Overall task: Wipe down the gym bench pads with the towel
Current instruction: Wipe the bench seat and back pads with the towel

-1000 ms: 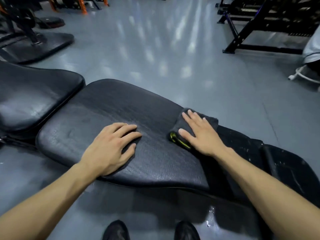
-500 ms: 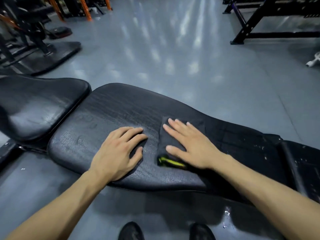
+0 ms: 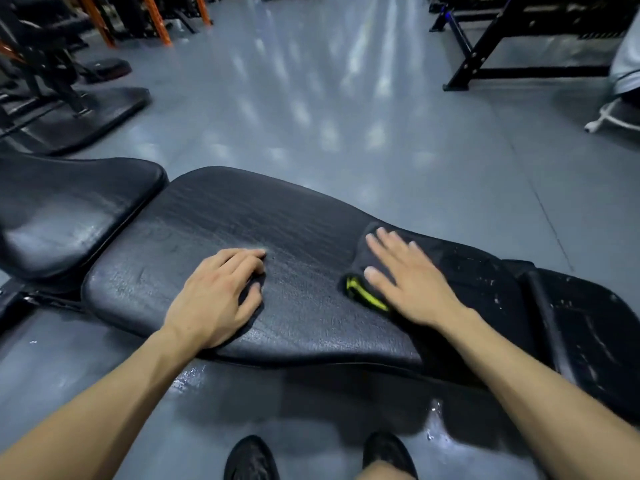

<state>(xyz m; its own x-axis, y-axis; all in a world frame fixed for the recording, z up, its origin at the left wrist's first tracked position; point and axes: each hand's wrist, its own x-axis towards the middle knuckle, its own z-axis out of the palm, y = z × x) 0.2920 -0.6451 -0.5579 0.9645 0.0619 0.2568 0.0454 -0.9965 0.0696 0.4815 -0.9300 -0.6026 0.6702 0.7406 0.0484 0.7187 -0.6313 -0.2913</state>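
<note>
Wiping of the long pad [image 3: 277,271] is in hand. The right hand [image 3: 412,282] lies flat on the folded dark towel [image 3: 370,268], fingers [image 3: 381,244] straight and spread, pressing the cloth down onto the pad without curling round it. The towel sits toward the right end of the long pad, directly beneath the right palm and fingers; its left edge and a yellow-green trim strip [image 3: 365,294] show just beyond the thumb. The right hand is somewhat blurred, which suggests a stroke under way.

The left hand [image 3: 214,296] rests on the long pad well to the left of the towel, near the pad's near edge, fingers lightly bent with their tips on the surface, holding nothing. It appears to serve as a brace.

The head pad [image 3: 69,209] adjoins the long pad's left end. A worn section [image 3: 588,323], flecked with pale marks, lies beyond the pad's right end. Two dark shoes [image 3: 252,459] stand on the grey floor [image 3: 311,116] below the pad.

Judgement: the task is partly done; the head pad is probably outstanding. The next move calls for steady downward pressure and overlapping strokes along the long pad toward its left end, lifting the left hand clear as the towel nears it.
</note>
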